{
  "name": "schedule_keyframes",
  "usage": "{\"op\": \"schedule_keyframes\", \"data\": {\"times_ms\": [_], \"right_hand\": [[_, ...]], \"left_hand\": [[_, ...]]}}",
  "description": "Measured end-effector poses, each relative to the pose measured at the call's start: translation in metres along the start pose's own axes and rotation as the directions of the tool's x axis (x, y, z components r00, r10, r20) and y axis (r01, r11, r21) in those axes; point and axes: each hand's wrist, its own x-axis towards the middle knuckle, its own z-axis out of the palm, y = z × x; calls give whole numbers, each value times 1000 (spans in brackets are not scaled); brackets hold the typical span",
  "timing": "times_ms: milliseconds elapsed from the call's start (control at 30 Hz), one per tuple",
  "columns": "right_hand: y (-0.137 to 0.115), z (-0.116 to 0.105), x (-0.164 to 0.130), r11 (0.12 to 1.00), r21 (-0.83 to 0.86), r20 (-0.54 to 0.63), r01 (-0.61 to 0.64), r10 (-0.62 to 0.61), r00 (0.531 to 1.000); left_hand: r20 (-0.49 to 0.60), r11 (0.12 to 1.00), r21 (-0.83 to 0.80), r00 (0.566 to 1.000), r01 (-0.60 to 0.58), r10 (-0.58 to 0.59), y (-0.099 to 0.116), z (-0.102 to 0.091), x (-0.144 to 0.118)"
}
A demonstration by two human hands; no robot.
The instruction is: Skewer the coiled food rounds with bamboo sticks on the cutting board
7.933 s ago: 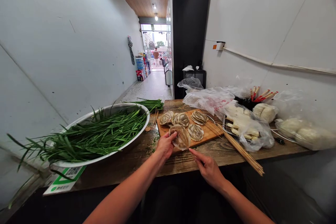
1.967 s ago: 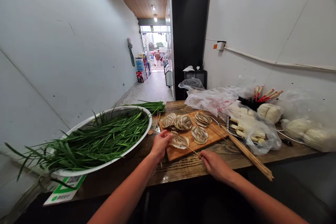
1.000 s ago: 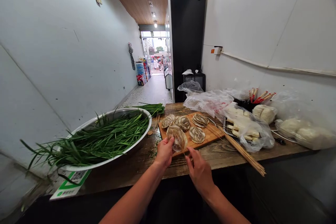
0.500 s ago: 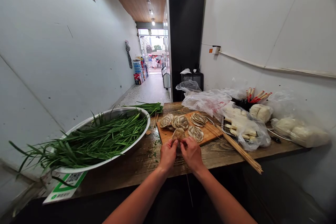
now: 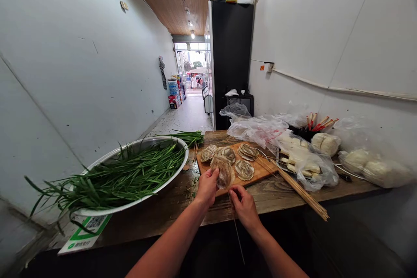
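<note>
My left hand (image 5: 206,186) holds a flat, round, brown-streaked food piece (image 5: 222,171) upright above the front edge of the wooden cutting board (image 5: 259,172). My right hand (image 5: 243,205) pinches a thin bamboo skewer (image 5: 237,233) just below that piece; the skewer runs down past the table edge, and its upper end meets the piece's lower edge. Several similar round pieces (image 5: 244,169) lie flat on the board behind.
A wide metal basin of green chives (image 5: 130,173) fills the table's left side. A bundle of bamboo skewers (image 5: 298,189) lies right of the board. Plastic bags with white buns (image 5: 306,160), a cup of chopsticks (image 5: 317,122) and a black fridge (image 5: 230,56) stand behind.
The round piece has come up off the board and now stands upright in my left hand. My right hand has dropped below it and moved slightly right, with the skewer pointing down.
</note>
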Motion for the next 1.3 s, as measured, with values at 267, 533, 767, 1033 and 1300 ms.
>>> {"op": "schedule_keyframes", "data": {"times_ms": [267, 533, 767, 1033, 1300], "right_hand": [[-4, 3, -6, 987, 146, -6, -73, 75, 997], [1, -9, -14, 994, 7, -40, 111, -110, 993], [-2, -10, -18, 991, 131, -50, -25, 32, 998], [-7, -6, -9, 515, 704, 320, -490, 386, 865], [8, -1, -7, 744, 501, 262, -443, 357, 897]], "left_hand": [[66, 999, -50, 998, 20, -17, 3, 7, -1], [46, 996, -78, 998, 38, -35, -7, 3, -2], [1, 984, -171, 999, 54, -54, -15, 4, -3], [-74, 955, -257, 982, 147, -171, -14, 10, -4], [-21, 969, -157, 981, 190, -195, -31, -8, -4]]}}
